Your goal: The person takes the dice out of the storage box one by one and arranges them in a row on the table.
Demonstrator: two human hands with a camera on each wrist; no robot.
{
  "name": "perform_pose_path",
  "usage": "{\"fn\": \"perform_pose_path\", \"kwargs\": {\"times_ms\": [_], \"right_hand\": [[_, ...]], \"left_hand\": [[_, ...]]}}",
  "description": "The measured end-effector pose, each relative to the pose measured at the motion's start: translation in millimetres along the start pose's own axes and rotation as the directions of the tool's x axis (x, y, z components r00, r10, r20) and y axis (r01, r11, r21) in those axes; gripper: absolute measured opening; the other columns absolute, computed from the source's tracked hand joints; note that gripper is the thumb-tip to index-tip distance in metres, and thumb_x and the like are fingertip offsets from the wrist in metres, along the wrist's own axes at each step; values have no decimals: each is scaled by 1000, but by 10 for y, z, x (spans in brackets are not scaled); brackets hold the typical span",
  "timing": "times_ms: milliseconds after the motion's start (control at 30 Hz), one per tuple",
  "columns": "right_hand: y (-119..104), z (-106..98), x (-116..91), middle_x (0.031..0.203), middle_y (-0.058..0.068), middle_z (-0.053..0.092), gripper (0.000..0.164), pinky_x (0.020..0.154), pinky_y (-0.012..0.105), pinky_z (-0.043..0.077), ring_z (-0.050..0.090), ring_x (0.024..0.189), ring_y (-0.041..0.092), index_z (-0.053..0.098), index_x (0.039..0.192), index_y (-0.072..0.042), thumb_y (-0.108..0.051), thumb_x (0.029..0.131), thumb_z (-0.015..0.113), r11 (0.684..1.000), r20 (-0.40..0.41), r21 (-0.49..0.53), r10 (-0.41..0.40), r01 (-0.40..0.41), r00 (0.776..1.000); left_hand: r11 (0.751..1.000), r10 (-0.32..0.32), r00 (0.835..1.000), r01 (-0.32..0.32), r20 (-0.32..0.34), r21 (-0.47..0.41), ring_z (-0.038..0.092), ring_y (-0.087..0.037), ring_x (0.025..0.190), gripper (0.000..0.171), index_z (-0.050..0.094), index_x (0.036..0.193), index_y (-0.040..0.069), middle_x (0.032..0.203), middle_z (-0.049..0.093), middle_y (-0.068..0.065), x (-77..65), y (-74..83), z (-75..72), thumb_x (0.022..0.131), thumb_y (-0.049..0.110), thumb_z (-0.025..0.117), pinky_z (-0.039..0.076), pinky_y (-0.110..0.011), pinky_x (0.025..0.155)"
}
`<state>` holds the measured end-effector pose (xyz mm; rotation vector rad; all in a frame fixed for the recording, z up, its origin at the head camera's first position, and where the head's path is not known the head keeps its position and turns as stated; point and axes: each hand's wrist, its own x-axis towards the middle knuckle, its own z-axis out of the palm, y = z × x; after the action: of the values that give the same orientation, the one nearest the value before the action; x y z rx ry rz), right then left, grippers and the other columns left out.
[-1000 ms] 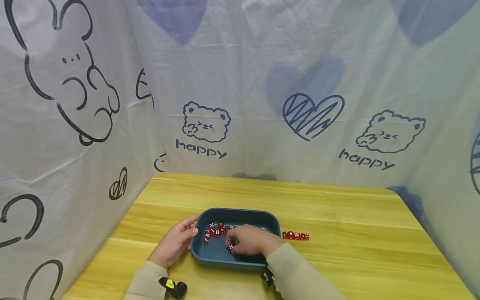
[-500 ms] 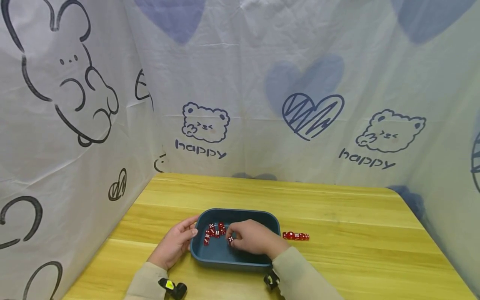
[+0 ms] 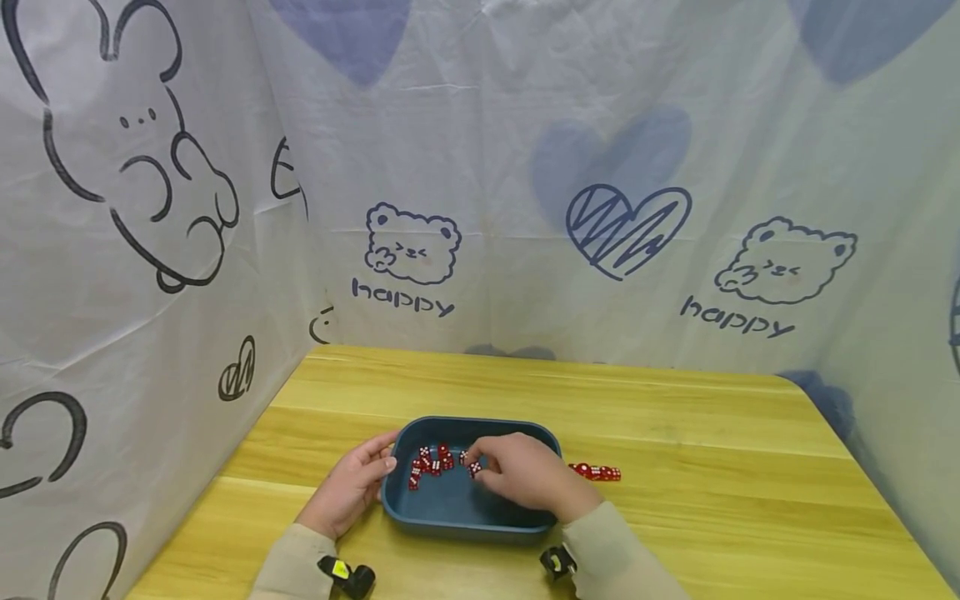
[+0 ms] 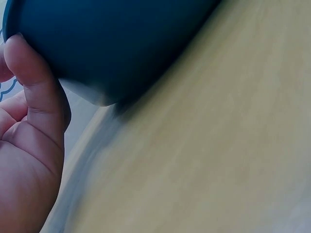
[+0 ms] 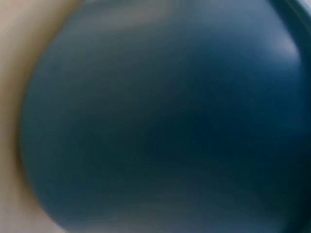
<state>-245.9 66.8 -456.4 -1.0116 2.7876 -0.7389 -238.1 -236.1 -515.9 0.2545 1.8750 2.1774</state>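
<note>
A dark blue rectangular tray [image 3: 472, 527] sits on the table. My left hand [image 3: 351, 483] holds its left side, thumb at the rim and the other fingers along the outside; the left wrist view shows the thumb [image 4: 31, 73] against the wall. Inside, my right hand [image 3: 525, 471] pinches a red die [image 3: 474, 469] with white pips between thumb and index finger. Another die [image 3: 463, 457] shows right at the index fingertip. Several red dice [image 3: 431, 462] lie in a loose group at the tray's left. The right wrist view holds only the blurred tray wall [image 5: 146, 121].
Just right of the tray, several red dice [image 3: 600, 472] form a row on the yellow wood-grain table [image 3: 712, 467]; the right wrist partly overlaps the row's left end. White printed cloth [image 3: 495, 167] hangs behind the table and at both sides.
My right hand has shifted slightly right and away from me inside the tray, the pinched die moving with it. The left hand and the tray have stayed in place.
</note>
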Motion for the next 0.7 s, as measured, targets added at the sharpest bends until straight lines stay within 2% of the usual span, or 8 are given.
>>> {"fn": "perform_pose_path", "kwargs": {"times_ms": [267, 700], "right_hand": [[55, -125, -125, 64, -10, 52, 16, 54, 26, 41, 45, 53, 8, 70, 114, -27, -27, 99, 65, 999, -41, 31, 21, -19, 999], [183, -265, -309, 61, -10, 49, 13, 51, 26, 40, 43, 52, 7, 70, 111, -24, -25, 99, 66, 999, -97, 32, 38, -35, 995]], "left_hand": [[1000, 11, 1000, -11, 6, 10, 55, -11, 75, 56, 30, 155, -4, 115, 52, -16, 6, -21, -27, 105, 8, 52, 47, -20, 59], [1000, 4, 1000, -4, 3, 19, 55, -12, 76, 55, 30, 155, -3, 114, 52, -16, 10, -13, -18, 105, 7, 51, 48, -20, 60]]}}
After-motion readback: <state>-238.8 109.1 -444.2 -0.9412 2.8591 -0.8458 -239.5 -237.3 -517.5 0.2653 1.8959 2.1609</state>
